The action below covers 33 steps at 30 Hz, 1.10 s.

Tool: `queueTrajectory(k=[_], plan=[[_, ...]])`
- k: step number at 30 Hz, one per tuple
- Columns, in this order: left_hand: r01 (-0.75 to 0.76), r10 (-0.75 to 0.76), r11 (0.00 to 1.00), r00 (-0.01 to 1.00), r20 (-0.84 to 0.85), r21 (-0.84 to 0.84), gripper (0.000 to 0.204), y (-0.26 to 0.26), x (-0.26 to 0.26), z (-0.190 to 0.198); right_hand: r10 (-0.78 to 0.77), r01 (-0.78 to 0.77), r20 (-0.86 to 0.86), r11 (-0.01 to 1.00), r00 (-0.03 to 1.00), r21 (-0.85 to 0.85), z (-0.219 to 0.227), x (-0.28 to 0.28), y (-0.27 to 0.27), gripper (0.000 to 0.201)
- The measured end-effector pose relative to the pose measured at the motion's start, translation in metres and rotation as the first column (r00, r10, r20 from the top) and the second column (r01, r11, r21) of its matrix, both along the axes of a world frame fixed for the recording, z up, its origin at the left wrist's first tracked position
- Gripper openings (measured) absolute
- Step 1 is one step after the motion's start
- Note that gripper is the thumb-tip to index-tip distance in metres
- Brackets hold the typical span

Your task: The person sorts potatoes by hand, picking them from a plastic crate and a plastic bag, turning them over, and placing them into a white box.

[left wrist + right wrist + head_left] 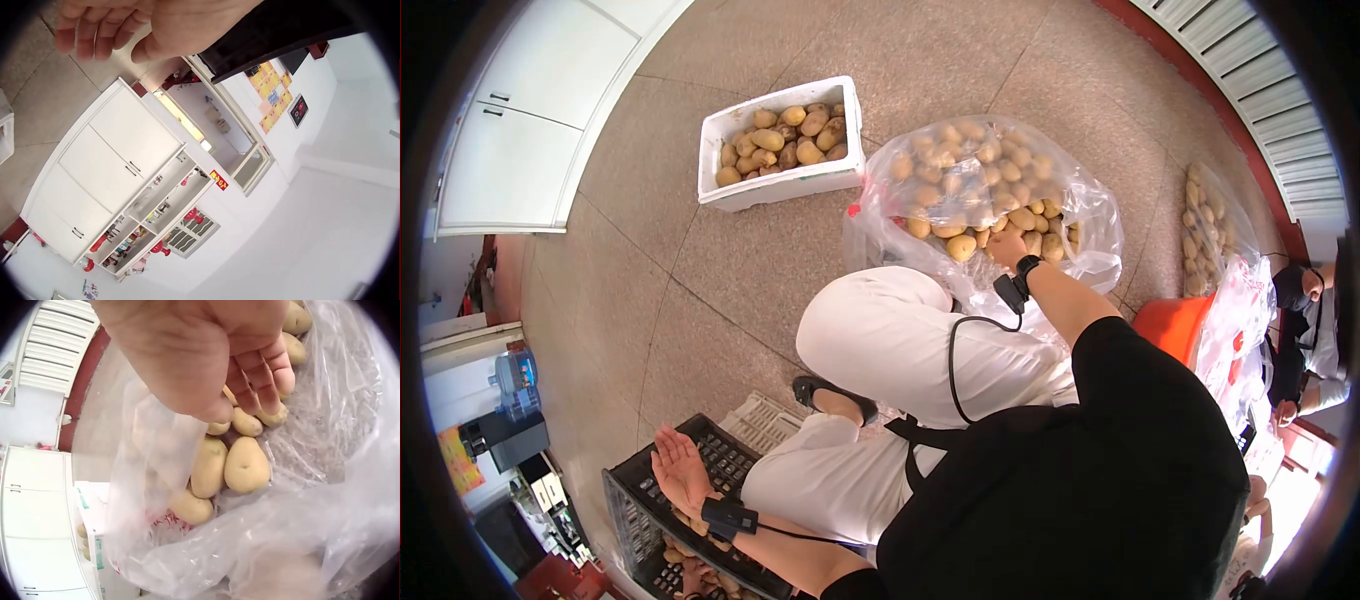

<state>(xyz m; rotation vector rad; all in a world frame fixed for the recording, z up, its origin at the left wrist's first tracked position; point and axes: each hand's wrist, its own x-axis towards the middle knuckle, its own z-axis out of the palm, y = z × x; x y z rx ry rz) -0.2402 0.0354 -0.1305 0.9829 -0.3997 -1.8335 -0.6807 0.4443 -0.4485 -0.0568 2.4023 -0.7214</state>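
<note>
My right hand [1006,248] reaches into a large clear plastic bag [1105,215] of potatoes [962,247]. In the right wrist view its fingers [265,378] are loosely bent right over several potatoes [247,465], with no potato seen gripped. Palm up and fingers spread, my left hand [683,470] is over the edge of a black plastic crate [625,490] with potatoes inside. Only the hand [187,25] and the crate's dark edge show close up in the left wrist view.
A white foam box [790,185] of potatoes stands on the floor beyond the bag. At right are another bag of potatoes [1205,230] and an orange tub [1175,330]. A pale crate [755,425] lies near the foot. Other people [1315,330] are at the far right.
</note>
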Motion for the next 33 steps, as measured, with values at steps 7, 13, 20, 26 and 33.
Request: queueTrajectory(k=[7, 13, 20, 26, 33], plan=[[0.050, -0.050, 0.999, 0.999, -0.006, 0.007, 0.031, -0.003, 0.004, 0.000, 0.169, -0.162, -0.131, 0.985, 0.977, 0.068, -0.047, 0.011, -0.031, 0.036], [0.127, -0.128, 0.992, 0.992, 0.005, 0.003, 0.030, -0.006, 0.006, -0.002, 0.070, -0.071, 0.012, 0.974, 0.997, 0.214, -0.055, 0.006, -0.059, 0.036], [0.166, -0.166, 0.986, 0.985, 0.038, 0.001, 0.030, -0.015, -0.003, -0.005, -0.062, 0.073, -0.059, 0.975, 0.996, 0.211, -0.048, 0.015, -0.076, 0.049], [0.227, -0.227, 0.974, 0.974, 0.020, -0.010, 0.029, -0.016, -0.011, -0.005, -0.118, 0.104, 0.099, 0.985, 0.988, 0.141, -0.050, 0.010, -0.068, 0.064], [0.248, -0.248, 0.968, 0.969, 0.021, -0.025, 0.029, -0.016, -0.009, -0.003, -0.211, 0.575, 0.711, 0.754, 0.670, -0.318, -0.025, -0.002, -0.034, 0.063]])
